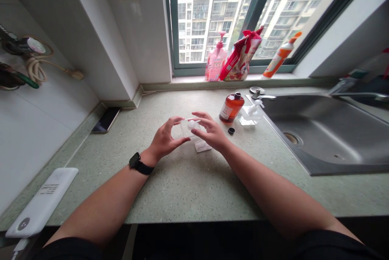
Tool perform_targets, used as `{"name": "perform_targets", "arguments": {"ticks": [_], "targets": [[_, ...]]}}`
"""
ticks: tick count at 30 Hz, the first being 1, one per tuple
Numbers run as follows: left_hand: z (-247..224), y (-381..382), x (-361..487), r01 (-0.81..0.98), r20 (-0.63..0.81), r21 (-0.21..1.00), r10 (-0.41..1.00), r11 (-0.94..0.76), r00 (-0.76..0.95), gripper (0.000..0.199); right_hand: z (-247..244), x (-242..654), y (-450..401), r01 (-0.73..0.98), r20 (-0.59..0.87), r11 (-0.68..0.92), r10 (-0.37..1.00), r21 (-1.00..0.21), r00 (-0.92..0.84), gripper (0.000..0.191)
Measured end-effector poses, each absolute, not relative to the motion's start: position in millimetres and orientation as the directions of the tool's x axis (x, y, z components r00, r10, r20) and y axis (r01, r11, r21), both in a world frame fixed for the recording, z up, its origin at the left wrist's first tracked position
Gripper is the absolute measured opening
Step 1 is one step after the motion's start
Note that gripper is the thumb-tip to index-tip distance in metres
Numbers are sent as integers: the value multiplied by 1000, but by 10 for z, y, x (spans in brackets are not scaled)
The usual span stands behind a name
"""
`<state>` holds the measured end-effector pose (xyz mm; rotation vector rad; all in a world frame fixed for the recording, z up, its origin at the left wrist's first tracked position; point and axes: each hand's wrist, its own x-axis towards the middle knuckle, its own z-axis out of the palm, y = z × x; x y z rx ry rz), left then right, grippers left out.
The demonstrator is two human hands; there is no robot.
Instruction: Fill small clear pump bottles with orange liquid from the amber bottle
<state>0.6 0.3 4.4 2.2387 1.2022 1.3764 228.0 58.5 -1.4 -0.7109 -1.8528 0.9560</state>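
Between my two hands, raised a little over the counter, is a clear, box-like piece (184, 129) with a small white round part (192, 124) at its right side. My left hand (166, 138) curves around its left end, thumb below and fingers above. The right end is gripped by my right hand (210, 130), whose thumb lies near the white part. A folded white tissue (202, 145) lies under my right hand. An amber bottle (231, 108) stands uncapped beyond it, with a black cap (231, 131) in front and a clear pump-topped container (251, 113) on its right.
A steel sink (328, 130) is at the right. A phone (106, 120) and a white power bank (44, 201) lie at the left. On the windowsill (190, 78) stand a pink pump bottle, a red bag and an orange bottle.
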Motion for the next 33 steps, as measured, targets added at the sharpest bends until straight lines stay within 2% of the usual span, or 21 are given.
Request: {"name": "perform_targets", "arguments": {"ticks": [3,6,10,14,19,25,28,33], "targets": [[47,-6,18,513,632,565,739,-646,235,67,-13,2271,569,111,443,544,771,-832,-457,43],[54,-12,18,518,640,552,730,-653,239,67,-18,2265,576,108,438,516,805,-850,-399,48],[50,-9,2,546,634,569,751,-614,184,69,-18,2295,611,72,460,505,829,-860,-318,39],[30,-5,-3,556,631,563,753,-611,188,69,-11,2294,597,87,491,557,786,-826,-376,32],[32,-11,6,543,650,525,721,-655,240,68,-3,2268,562,130,518,618,740,-775,-430,36],[53,-9,-9,558,660,531,724,-637,199,69,6,2342,628,81,519,572,788,-816,-330,33],[40,-8,-8,564,661,525,723,-637,201,70,2,2317,607,85,516,579,776,-811,-361,31],[46,-15,5,551,669,500,702,-668,243,68,-2,2266,564,81,482,563,766,-823,-424,37]]}}
